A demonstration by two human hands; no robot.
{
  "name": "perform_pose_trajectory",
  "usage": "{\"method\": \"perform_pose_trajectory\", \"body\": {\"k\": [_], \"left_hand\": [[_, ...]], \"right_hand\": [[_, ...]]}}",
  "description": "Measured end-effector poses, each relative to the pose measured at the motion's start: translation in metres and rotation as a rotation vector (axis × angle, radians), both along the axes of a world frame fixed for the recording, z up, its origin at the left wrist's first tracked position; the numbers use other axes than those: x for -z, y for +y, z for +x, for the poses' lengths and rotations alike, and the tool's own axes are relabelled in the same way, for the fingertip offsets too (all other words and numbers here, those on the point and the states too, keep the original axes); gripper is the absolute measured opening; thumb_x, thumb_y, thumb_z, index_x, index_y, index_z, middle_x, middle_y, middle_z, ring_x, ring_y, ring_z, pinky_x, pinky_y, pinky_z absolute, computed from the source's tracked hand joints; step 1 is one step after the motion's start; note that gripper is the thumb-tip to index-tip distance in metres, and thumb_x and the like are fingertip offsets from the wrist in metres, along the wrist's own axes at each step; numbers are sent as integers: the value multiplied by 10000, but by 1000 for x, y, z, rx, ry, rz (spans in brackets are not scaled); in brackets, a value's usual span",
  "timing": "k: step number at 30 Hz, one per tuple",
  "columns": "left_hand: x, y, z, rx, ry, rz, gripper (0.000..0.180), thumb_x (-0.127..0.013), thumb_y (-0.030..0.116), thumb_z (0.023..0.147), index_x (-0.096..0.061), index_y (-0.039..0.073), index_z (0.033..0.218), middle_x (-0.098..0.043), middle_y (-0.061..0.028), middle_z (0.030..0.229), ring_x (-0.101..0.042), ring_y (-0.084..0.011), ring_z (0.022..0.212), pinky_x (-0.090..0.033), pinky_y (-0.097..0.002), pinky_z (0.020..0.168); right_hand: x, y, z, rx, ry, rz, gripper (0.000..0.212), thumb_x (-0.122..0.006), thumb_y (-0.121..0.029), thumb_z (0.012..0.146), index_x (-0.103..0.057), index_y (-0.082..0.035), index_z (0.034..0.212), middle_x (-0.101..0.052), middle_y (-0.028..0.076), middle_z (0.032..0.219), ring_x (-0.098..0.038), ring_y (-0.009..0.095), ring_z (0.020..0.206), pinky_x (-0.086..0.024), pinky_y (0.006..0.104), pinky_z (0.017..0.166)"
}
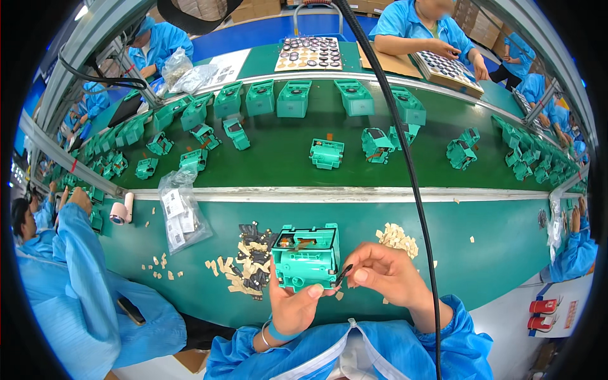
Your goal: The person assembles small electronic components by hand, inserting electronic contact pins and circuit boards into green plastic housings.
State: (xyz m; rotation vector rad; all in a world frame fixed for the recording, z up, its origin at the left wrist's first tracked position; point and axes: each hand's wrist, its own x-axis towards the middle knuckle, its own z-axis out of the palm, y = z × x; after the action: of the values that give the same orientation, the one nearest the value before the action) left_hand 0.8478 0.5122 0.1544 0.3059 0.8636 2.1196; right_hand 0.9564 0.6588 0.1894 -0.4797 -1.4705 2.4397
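A teal-green plastic housing [307, 261], boxy with an open compartment on its far side and a curved bay in front, is held above the bench. My left hand [293, 311] grips it from below and the left, its thumb along the front edge. At the housing's lower right corner, my right hand [387, 273] pinches a small black strip-like piece [343, 275] between thumb and forefinger. Whether that piece is attached to the housing I cannot tell. Left of the housing lies a mixed pile of black and tan pieces [254, 266]. A heap of tan pieces [398, 237] sits beyond my right hand.
A black cable [411, 164] hangs across the view, right of the housing. Beyond the bench's pale rail [304, 195], several green housings [327, 153] stand on a belt. A plastic bag [180, 212] and a pink device [121, 210] lie left. A co-worker's blue sleeve [82, 259] is close by.
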Motion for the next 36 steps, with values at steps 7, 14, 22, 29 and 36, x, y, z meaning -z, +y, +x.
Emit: {"method": "perform_pose_trajectory", "body": {"k": [7, 14, 22, 29, 36], "left_hand": [[8, -1, 6, 114, -218, 102, 475, -587, -33, 805, -412, -25, 1247, -622, -198, 1051, -667, -281, 878, -591, -379, 749], [17, 0, 10, 153, -331, 189, 395, -562, -10, 829, -486, -38, 1215, -632, -194, 1073, -667, -272, 892, -584, -365, 792], [20, 1, 12, 160, -378, 218, 373, -553, -17, 832, -507, -33, 1202, -626, -188, 1098, -658, -280, 937, -584, -374, 813], [25, 0, 14, 169, -408, 259, 393, -554, -13, 835, -490, -21, 1222, -623, -176, 1108, -652, -279, 952, -577, -381, 827], [31, -4, 11, 200, -416, 329, 433, -613, 49, 812, -496, 13, 1227, -614, -130, 1102, -583, -237, 915, -528, -319, 766]], "right_hand": [[7, -11, 3, 119, -3, 255, 133, -700, -104, 841, -630, 1, 881, -624, 52, 820, -611, 100, 707, -500, 241, 602], [-6, -12, 7, 206, 13, 584, 95, -707, -40, 811, -637, 6, 854, -619, 83, 799, -603, 119, 673, -473, 242, 588], [-7, -13, 8, 238, 9, 647, 82, -710, -22, 803, -643, 5, 841, -631, 83, 796, -609, 121, 665, -477, 242, 579], [-9, -14, 9, 283, -87, 665, 225, -753, -51, 770, -577, -3, 901, -598, 74, 756, -598, 107, 616, -479, 231, 535], [-1, -4, 6, 298, -109, 147, 258, -740, -87, 798, -527, -13, 924, -578, 46, 796, -576, 87, 634, -475, 225, 541]]}}
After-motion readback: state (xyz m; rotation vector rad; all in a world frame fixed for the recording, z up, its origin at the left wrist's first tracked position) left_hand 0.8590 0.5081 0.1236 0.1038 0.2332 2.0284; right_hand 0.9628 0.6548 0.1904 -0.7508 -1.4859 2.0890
